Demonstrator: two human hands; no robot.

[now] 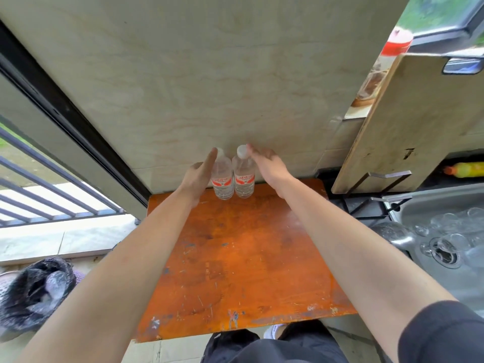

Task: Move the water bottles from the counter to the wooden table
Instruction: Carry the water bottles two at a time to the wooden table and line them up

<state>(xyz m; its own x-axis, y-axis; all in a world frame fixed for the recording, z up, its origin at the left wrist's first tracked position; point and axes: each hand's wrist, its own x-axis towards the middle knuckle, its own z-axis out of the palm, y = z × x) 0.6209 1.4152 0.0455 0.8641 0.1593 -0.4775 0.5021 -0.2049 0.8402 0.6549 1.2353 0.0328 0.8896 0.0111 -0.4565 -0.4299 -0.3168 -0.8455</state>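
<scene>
Two clear water bottles with white caps and red-and-white labels stand upright side by side at the far edge of the orange wooden table [243,258], against the wall. My left hand [200,174] lies flat against the left side of the left bottle [223,179], fingers straight. My right hand [267,163] is beside the right bottle [244,176], fingers spread near its cap. Neither hand is closed around a bottle.
A steel sink [445,247] with several glasses lies to the right, next to a stove grate [361,205]. Above it hangs an open cabinet door [408,121]. A yellow bottle [468,169] lies at the far right. A black bag [36,286] sits on the floor at left.
</scene>
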